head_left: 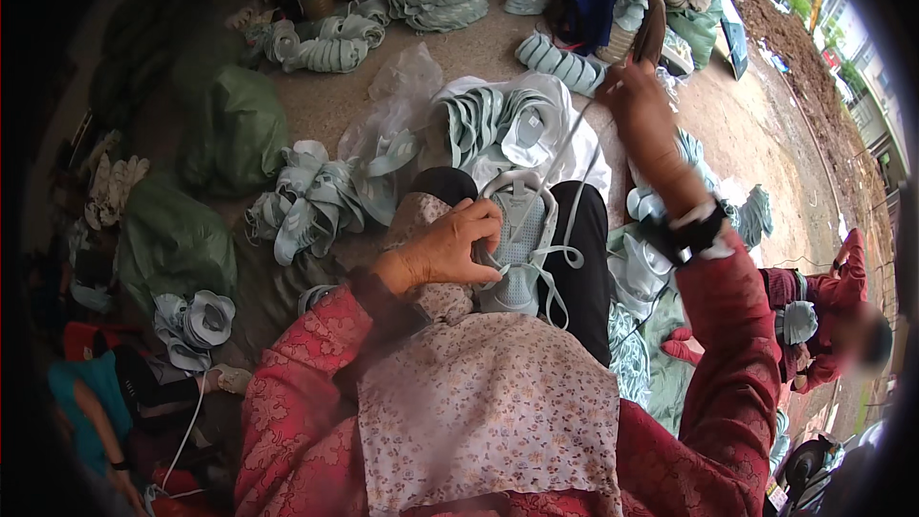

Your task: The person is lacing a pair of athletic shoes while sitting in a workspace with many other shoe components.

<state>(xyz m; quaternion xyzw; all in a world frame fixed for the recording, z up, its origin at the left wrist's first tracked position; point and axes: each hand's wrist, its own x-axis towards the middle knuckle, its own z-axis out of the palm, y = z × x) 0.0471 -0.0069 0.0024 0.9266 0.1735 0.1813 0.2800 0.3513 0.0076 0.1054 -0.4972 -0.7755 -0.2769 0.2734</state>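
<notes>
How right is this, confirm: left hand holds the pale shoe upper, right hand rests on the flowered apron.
Wrong: the head view shows the right hand away from the flowered apron, a lace running to it. The left hand does hold the pale shoe upper.

Concrete floor carries shoe uppers (pale green, bunched)

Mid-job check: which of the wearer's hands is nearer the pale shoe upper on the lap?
Left. The left hand holds the left edge of the pale shoe upper; the right hand is raised well apart from it, beyond and to its right.
</notes>
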